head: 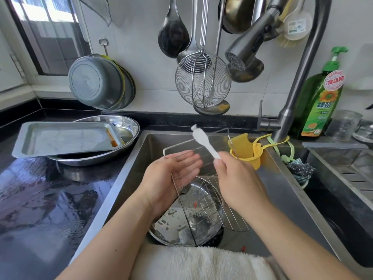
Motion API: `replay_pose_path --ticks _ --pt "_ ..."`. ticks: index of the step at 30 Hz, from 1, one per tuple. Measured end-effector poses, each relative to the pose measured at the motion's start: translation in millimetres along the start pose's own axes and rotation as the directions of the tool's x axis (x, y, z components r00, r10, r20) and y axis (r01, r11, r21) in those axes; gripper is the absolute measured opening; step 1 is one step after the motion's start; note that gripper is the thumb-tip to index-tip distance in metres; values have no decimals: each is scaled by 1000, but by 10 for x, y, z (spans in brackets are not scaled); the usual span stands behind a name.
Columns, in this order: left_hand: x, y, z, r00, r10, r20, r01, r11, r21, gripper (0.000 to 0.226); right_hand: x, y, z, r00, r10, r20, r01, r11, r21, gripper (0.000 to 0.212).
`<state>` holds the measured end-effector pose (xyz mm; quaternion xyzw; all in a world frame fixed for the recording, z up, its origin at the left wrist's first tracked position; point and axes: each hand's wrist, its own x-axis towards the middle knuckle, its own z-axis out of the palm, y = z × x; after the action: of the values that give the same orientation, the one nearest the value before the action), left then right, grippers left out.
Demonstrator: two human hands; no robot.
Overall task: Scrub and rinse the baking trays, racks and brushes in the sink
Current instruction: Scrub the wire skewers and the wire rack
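- White towel [201, 261] drapes the sink's [129, 178] front edge.
- Right hand [236, 178] pinches a white brush [203, 141] over the sink.
- Left hand [171, 176] open, palm up, holding nothing.
- Wire rack [203, 199] leans inside the sink.

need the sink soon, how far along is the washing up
Nothing looks finished. In hand: the right hand pinches a white silicone brush beside the open left hand. Left: the wire rack and round steel pan in the sink, and the sauce-stained rectangular tray.

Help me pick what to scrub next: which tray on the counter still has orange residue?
The rectangular tray, smeared orange along its right end. It lies on top of the round steel pan, which shows no such residue.
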<state>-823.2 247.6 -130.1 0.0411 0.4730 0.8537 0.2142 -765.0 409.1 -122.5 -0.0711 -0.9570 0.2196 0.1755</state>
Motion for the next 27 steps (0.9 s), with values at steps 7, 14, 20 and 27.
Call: replay_pose_path --ticks 7,14,20,27 --pt "11 -57 26 999 19 -39 -17 998 59 36 -31 -60 92 999 -26 41 30 994 -107 40" --pt "4 -60 37 1000 2 -25 -1 1000 31 44 115 192 37 988 155 8 -155 988 1 44" --pt "-27 -6 8 1000 -2 -24 2 1000 -18 44 241 320 4 976 212 -54 -215 975 -59 48" --pt "-31 -13 28 999 -21 -41 20 999 -30 45 104 213 127 993 119 13 -118 992 -50 45"
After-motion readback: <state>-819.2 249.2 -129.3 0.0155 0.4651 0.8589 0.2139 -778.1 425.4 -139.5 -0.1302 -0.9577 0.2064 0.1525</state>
